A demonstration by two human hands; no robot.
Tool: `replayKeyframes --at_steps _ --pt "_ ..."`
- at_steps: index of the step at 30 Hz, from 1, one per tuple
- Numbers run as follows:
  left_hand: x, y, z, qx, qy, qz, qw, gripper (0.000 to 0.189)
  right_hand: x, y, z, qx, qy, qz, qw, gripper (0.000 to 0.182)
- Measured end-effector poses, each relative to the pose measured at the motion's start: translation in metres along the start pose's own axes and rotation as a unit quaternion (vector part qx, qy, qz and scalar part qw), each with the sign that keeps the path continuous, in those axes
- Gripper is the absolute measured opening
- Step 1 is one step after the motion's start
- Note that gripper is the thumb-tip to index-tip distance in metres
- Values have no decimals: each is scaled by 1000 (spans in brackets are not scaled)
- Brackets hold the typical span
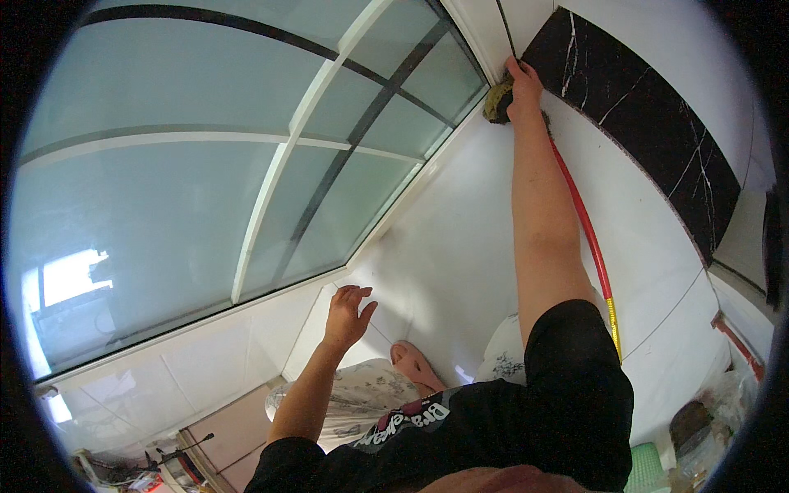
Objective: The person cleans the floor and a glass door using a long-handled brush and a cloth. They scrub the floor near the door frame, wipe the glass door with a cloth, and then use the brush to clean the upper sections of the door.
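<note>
My right hand (pixel 525 86) is stretched far out to the corner between the window frame and the black marble-look strip. A crumpled dark and yellow-green cloth or scouring pad (pixel 497 102) is in its grasp, partly hidden by the fingers and palm. A thin dark cable or rod (pixel 506 28) comes down to the fingertips; whether they touch it is unclear. My left hand (pixel 349 317) hangs in the air below the window with its fingers apart and nothing in it. Large frosted panes (pixel 179 80) with white and dark bars fill the left.
A long red tube or handle (pixel 582 206) with a yellow end runs beside my right forearm. The black veined strip (pixel 635 117) borders the white tiles (pixel 653 283). Clear plastic bags (pixel 709 425) and a green basket (pixel 646 468) stand lower right. Tools and cables (pixel 179 465) lie lower left.
</note>
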State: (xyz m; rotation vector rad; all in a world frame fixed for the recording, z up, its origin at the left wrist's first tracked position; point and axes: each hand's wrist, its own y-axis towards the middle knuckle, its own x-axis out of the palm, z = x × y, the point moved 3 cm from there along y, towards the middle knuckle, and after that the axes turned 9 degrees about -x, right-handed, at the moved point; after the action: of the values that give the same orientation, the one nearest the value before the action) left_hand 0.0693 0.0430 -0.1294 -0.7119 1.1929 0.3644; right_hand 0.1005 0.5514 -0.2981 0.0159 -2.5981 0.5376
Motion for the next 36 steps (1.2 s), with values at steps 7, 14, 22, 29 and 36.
replayKeyframes --at_steps 7,14,22,29,36 --pt "5 -5 10 8 -12 4 1000 30 -3 5 3 -11 -12 23 1000 40" --pt "2 3 15 20 -10 9 1000 30 -7 22 20 -4 22 12 1000 49" --pt "-2 20 25 36 9 6 999 32 -9 21 15 -3 -29 18 999 46" --pt "-24 49 31 55 37 59 996 46 -10 19 15 4 36 10 999 42" --pt "-66 96 57 48 21 134 990 58 -4 12 12 -1 13 29 999 45"
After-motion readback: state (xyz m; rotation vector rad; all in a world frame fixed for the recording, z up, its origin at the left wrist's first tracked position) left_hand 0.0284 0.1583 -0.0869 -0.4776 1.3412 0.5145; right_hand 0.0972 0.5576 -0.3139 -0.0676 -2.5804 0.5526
